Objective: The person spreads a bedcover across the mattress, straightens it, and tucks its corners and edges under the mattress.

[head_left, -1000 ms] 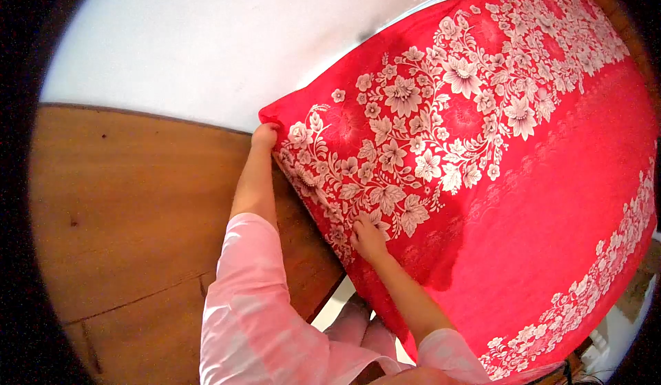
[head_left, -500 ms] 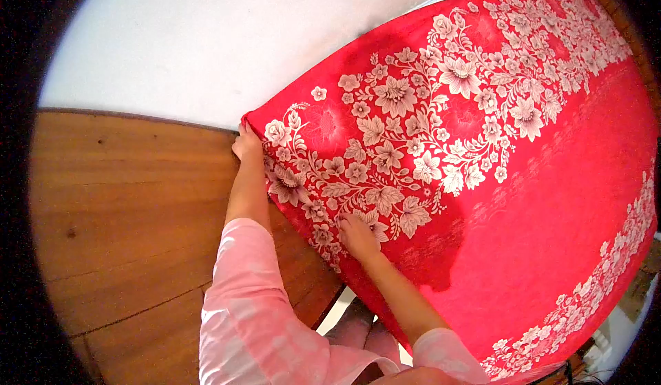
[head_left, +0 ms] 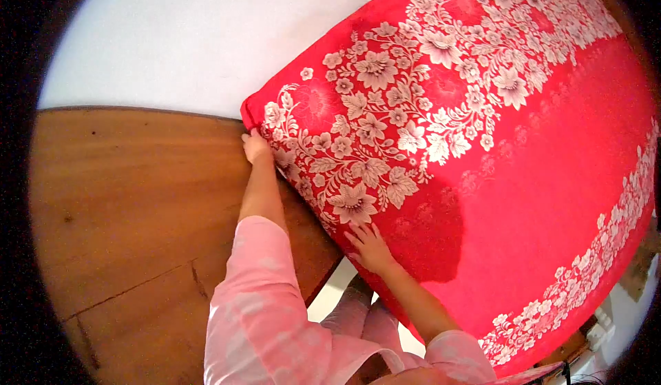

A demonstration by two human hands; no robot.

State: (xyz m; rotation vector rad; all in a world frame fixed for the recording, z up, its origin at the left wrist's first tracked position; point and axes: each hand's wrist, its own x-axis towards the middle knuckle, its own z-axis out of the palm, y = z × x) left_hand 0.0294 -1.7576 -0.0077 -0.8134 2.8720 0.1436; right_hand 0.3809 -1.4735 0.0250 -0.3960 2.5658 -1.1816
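Note:
A red bedsheet (head_left: 427, 226) with pale printed flowers and leaves spreads over what looks like a mattress. My left hand (head_left: 257, 148) is at the sheet's edge just below its far left corner, with the fingers closed on the fabric; the fingertips are partly hidden. Lower down along the same side, my right hand (head_left: 372, 250) lies on the sheet with its fingers spread apart. Small folds show in the cloth at the corner above my left hand.
Brown wooden boards (head_left: 151, 213) extend to the left of the sheet. A white wall (head_left: 193, 47) rises behind them. My legs (head_left: 358, 309) show below the sheet's near edge. A white object (head_left: 600, 331) lies at the lower right.
My left hand has moved from the corner's tip slightly down along the edge. My right hand has shifted a little right and down, and its fingers have opened out. The view has shifted slightly.

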